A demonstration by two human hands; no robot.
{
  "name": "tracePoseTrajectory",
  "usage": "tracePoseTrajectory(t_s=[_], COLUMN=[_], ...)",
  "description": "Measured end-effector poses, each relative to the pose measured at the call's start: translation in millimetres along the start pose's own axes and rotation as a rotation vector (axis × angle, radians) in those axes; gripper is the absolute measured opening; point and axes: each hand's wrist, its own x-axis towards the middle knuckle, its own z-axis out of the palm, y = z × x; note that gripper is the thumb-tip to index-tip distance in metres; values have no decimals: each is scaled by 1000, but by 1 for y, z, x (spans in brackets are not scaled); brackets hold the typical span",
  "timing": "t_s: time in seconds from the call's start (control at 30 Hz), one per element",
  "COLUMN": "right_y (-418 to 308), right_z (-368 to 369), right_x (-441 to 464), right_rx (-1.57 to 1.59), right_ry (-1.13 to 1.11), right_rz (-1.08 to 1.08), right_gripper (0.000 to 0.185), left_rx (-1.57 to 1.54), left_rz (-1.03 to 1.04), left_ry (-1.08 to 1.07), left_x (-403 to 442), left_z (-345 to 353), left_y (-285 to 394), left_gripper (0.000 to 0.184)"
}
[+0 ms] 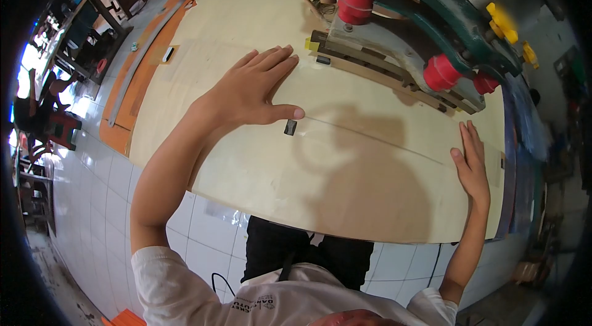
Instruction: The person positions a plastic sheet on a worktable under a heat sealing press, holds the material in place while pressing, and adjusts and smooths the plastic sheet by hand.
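My left hand [256, 88] lies flat on a large pale yellow sheet [246, 165], fingers stretched out and thumb spread to the right. Just below that thumb is a small dark rectangular piece [290, 127]. On the sheet's right side rests my right hand [472, 169], its fingers extended and its thumb a little apart. A thin straight line [370, 136] runs across the sheet between the two hands; whether it is a crease, an edge or a thread I cannot tell. Neither hand grips anything.
Above the sheet's far side stands a green machine [425, 24] with red cylindrical parts [441, 72], yellow knobs [502, 22] and a long metal bar [382, 70]. A metal ruler [139, 54] lies on the orange board [117, 132] at left. Stools stand on the tiled floor [92, 165].
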Motion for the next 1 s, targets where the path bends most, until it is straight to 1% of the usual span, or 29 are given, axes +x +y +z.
tracePoseTrajectory(t_s=[0.17,0.5,0.93,1.0], right_y=[7,5,6,6], right_z=[3,3,4,3], right_x=[0,-1,1,0], right_rx=[12,18,11,11], right_ry=[19,20,20,18], right_rz=[-26,-12,-6,-3], right_gripper=[64,65,66,66], left_rx=[-6,-11,-18,11], left_rz=[-27,-62,-61,-47], left_ry=[-20,-51,-61,3], left_x=[0,1,1,1], left_z=[-4,-7,-7,-3], left_y=[4,8,7,6], left_gripper=[99,99,100,102])
